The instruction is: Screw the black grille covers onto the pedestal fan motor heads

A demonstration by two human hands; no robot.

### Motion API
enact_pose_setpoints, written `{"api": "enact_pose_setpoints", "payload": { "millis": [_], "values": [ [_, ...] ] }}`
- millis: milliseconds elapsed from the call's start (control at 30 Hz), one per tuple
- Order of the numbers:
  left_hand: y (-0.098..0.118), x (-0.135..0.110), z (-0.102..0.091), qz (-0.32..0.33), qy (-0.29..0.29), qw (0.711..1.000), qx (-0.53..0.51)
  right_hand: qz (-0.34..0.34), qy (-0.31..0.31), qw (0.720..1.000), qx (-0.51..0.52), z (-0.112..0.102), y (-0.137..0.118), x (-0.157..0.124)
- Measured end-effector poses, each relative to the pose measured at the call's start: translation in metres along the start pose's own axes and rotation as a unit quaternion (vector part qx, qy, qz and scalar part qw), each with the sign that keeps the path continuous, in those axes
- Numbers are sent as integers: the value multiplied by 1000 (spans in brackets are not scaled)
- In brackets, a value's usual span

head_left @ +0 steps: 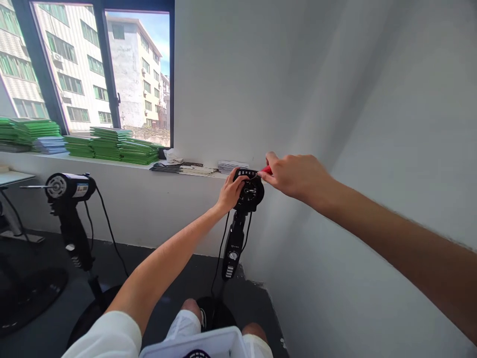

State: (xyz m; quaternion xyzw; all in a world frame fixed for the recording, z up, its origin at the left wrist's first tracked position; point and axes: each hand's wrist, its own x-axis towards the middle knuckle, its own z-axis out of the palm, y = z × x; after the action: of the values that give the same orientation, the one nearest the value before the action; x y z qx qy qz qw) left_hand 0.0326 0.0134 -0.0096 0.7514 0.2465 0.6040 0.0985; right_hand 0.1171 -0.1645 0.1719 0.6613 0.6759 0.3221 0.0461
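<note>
A black fan motor head [250, 191] tops a black stand column [234, 246] near the room's corner. My left hand [230, 191] is closed around the motor head's left side. My right hand [294, 174] is wrapped round a red-handled tool [266, 170], probably a screwdriver, whose tip meets the motor head's upper right edge. A black cable [219, 258] hangs down beside the column. My knees in white shorts [182, 323] show at the bottom.
A second motor on a stand [67, 191] with a black round base [26, 298] is at the left. Green stacks [112, 144] and papers [194, 168] lie on the window ledge. A white bin rim [208, 345] is on my lap. White wall [354, 124] fills the right.
</note>
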Motion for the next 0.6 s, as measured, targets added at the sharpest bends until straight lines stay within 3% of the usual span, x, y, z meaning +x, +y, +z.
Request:
{"api": "enact_pose_setpoints", "payload": {
  "millis": [600],
  "values": [
    [-1,1,-1,2,9,1000,-2,-16,18,1000,-9,4,-3,-3]
  ]
}}
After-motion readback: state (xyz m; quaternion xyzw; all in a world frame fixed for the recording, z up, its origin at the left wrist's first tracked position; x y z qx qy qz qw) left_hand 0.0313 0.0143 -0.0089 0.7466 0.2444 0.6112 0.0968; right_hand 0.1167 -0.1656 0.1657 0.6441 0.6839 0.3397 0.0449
